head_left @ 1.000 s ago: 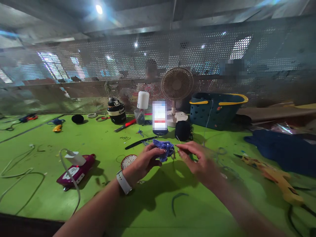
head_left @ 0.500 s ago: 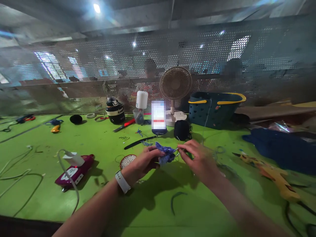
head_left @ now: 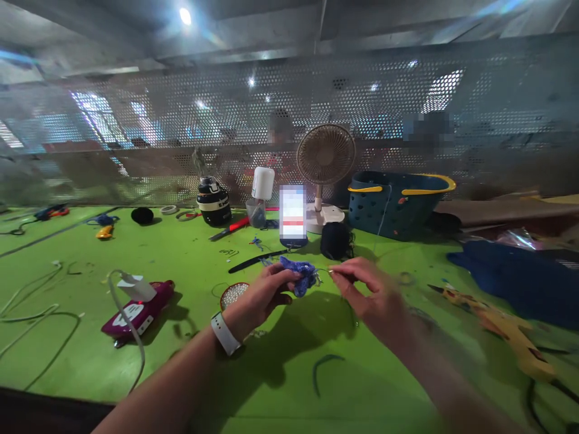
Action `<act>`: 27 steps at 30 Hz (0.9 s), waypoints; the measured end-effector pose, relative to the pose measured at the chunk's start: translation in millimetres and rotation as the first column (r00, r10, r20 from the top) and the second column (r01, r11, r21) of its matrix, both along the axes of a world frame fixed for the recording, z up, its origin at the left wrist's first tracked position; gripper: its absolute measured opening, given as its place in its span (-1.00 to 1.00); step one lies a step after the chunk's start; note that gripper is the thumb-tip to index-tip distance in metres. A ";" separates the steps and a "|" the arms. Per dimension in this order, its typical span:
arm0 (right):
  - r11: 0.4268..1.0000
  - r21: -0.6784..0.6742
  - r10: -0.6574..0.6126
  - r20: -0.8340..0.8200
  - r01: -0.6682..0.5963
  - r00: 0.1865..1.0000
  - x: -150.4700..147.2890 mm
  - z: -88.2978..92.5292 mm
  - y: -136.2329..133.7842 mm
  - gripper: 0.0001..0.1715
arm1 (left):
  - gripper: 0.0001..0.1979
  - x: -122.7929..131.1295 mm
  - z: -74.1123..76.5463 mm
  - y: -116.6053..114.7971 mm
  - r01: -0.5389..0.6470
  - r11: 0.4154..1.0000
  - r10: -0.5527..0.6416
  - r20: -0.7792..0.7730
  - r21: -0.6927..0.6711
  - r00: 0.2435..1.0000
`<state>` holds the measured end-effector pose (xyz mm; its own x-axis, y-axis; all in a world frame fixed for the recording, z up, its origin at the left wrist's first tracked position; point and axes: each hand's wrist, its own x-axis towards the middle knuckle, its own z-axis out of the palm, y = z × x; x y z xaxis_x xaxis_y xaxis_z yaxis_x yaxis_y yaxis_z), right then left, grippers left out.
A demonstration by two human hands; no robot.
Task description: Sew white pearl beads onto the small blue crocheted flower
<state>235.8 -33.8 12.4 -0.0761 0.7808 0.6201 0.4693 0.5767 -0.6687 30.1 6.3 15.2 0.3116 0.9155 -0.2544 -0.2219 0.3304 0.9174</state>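
My left hand, with a white band at the wrist, pinches a blue-purple knitted piece above the green table. Thin strands stick out at the right edge of that piece. To its right, my right hand is closed at the fingertips on something small and thin, too tiny to make out. A fine thread seems to run from there toward the knitted piece. A red-rimmed dish of white beads lies partly behind my left hand.
A phone, a dark yarn ball, a fan and a blue basket stand beyond my hands. A purple power strip lies left, a yellow glue gun and dark cloth right.
My right hand has moved slightly right, so the gap between its fingertips and the knitted piece is wider. The knitted piece has tilted and shifted a little left. The view has shifted slightly.
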 end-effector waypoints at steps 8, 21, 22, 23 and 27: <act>0.988 0.136 -0.095 0.170 0.072 0.981 -22.7 -8.2 -1.2 -0.90 | -0.63 3.2 0.4 -8.7 0.077 0.985 -0.079 0.008 0.151 0.997; 0.970 0.223 -0.140 0.169 0.100 0.976 -21.1 -5.4 0.4 -0.90 | -0.66 7.1 -2.9 -9.2 0.025 0.977 -0.027 0.009 0.213 1.000; 0.972 0.211 -0.135 0.154 0.100 0.979 -21.0 -3.7 -0.3 -0.90 | -0.66 6.9 -2.3 -9.2 0.021 0.977 -0.023 0.009 0.213 1.000; 0.974 0.202 -0.132 0.139 0.103 0.981 -20.7 -1.9 -0.9 -0.89 | -0.67 6.6 -1.8 -9.3 0.015 0.977 -0.017 0.008 0.215 1.000; 0.969 0.201 -0.162 0.071 0.145 0.984 -16.8 3.9 -2.5 -0.88 | -0.69 5.1 -0.9 -9.1 0.019 0.970 -0.016 -0.012 0.241 1.000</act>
<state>219.1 -36.3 16.3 -0.0248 0.6523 0.7576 0.6131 0.6085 -0.5039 35.2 -2.9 14.3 0.3269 0.9446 -0.0297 -0.2088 0.1028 0.9726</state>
